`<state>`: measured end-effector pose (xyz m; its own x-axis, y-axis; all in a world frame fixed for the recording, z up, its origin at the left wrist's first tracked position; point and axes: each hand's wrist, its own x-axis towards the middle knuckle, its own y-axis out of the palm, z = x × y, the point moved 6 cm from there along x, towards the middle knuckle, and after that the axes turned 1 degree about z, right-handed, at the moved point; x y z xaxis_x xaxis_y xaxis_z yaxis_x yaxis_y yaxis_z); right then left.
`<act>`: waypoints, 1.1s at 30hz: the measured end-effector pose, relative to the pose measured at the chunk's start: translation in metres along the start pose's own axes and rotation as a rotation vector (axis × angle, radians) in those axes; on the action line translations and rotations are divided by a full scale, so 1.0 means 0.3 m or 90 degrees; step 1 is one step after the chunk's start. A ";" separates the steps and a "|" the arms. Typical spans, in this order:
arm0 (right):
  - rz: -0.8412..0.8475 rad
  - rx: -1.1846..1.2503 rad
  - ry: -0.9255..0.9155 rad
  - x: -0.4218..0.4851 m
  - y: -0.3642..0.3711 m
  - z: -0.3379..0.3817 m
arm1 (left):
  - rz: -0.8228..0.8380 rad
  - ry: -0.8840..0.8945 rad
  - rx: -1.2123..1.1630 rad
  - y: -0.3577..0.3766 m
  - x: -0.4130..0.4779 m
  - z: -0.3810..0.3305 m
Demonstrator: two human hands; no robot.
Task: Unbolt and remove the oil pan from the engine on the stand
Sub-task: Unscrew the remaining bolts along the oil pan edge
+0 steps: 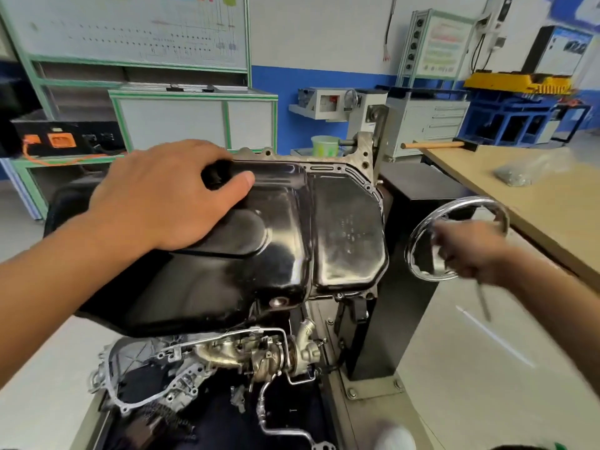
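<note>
Black oil pan (292, 228) sits atop the upturned engine (246, 352) on the stand (406, 287); left hand (156, 203) grips its far edge, right hand (470, 251), blurred at the chrome handwheel (470, 201), grip unclear

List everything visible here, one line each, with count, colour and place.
oil pan: one, black, atop the engine, centre
engine: one, grey metal, under the pan
stand: one, black, right of the engine
handwheel: one, chrome, on the stand
table: one, light wood, far right
mallet: one, wooden handle, table's far end
plastic bag: one, clear, on the table
cup: one, green, behind the engine
cabinet: one, white and green, back left
thin metal tool: one, silver, below the handwheel
left hand: one, grips the pan's far edge
right hand: one, blurred, at the handwheel
</note>
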<state>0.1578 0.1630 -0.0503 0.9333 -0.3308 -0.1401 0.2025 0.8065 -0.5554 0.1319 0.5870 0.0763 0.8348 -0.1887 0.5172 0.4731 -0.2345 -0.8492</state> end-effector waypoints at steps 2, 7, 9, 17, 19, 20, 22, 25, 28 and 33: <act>-0.047 -0.291 -0.031 -0.034 0.128 -0.115 | 0.010 -0.011 -0.005 -0.010 0.027 0.012; -0.234 0.025 0.100 -0.039 -0.156 -0.372 | 0.064 -0.021 -0.032 -0.003 0.133 0.034; -0.297 0.034 0.083 -0.020 -0.269 -0.319 | 0.086 -0.028 -0.039 0.007 0.165 0.036; -0.110 0.154 -0.013 -0.022 0.035 -0.088 | 0.079 -0.031 -0.065 0.000 0.176 0.033; -0.119 0.019 0.006 -0.053 0.140 -0.228 | 0.080 -0.031 -0.073 -0.007 0.181 0.033; -0.146 0.009 0.039 -0.069 0.120 -0.313 | 0.079 -0.029 -0.076 -0.008 0.183 0.034; -0.233 0.047 0.081 -0.073 -0.025 -0.435 | 0.079 -0.024 -0.081 -0.009 0.194 0.033; -0.342 0.076 0.068 0.010 -0.286 -0.428 | 0.079 -0.033 -0.099 -0.018 0.221 0.039; -0.328 0.100 0.030 0.075 -0.340 -0.269 | 0.084 -0.039 -0.119 -0.025 0.247 0.041; -0.196 -0.084 -0.120 -0.048 0.081 -0.119 | 0.095 -0.036 -0.135 -0.034 0.296 0.043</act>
<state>0.1385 0.1698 -0.0911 0.8752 -0.4424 0.1959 0.4534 0.6088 -0.6510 0.2048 0.5848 0.1295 0.9084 -0.1833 0.3758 0.2790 -0.4037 -0.8713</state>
